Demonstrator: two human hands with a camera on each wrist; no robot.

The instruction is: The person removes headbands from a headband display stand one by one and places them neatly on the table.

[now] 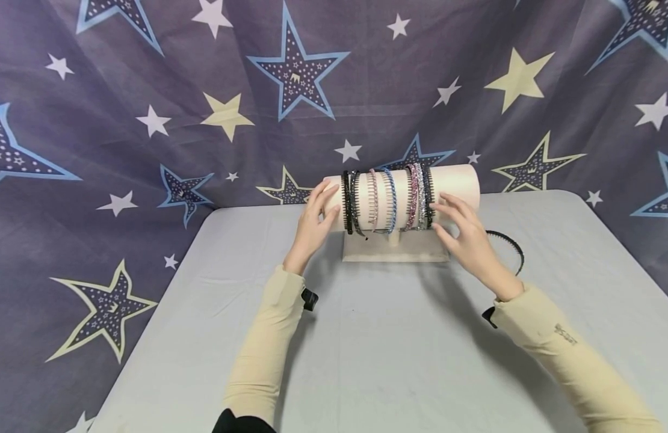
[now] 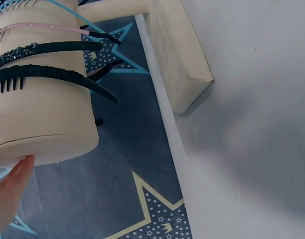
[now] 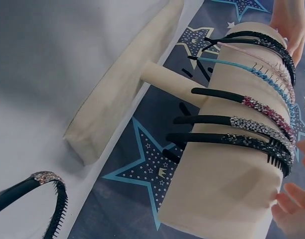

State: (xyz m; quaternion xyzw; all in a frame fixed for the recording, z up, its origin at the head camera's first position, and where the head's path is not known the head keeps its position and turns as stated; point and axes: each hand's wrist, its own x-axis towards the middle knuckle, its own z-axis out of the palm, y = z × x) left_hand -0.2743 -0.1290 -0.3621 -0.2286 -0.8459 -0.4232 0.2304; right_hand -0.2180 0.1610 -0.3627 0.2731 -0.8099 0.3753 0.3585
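In the head view, we see headbands [image 1: 392,201] around a padded roll [image 1: 457,181]; our left hand [image 1: 312,222] is at its left end, our right hand [image 1: 466,234] beside the rightmost black headband [image 1: 429,201], thumb and fingers apart, pinching nothing. In the left wrist view, our fingertips [image 2: 26,168] touch the roll's end, ungripped. In the right wrist view, that headband seems light and springy, its teeth [image 3: 275,158] perhaps fragile; we'd hold the smooth arms.
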